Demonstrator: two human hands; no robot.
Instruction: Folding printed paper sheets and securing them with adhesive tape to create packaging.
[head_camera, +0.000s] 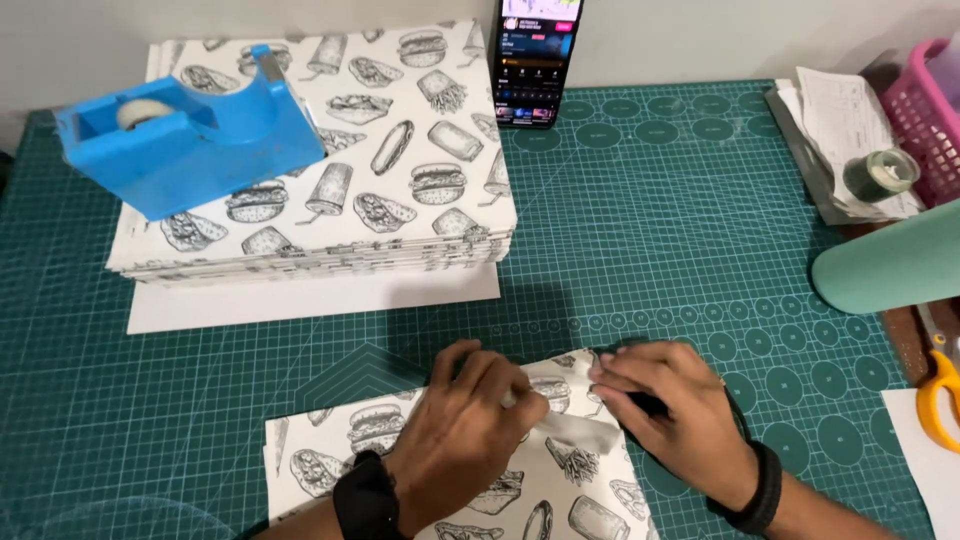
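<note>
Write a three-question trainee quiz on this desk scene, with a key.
1. True or false: the blue tape dispenser stands on the stack of printed sheets.
2. Which lies at the right edge: A scissors, B a stapler?
3. What do the left hand and right hand press onto the printed paper?

Key: 1 true. 2 A. 3 a strip of tape.

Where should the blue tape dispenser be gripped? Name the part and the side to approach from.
Grip the blue tape dispenser across its long flat side walls, coming down from above. It sits on the stack of printed paper, body top unobstructed; probably avoid the raised cutter end.
</note>
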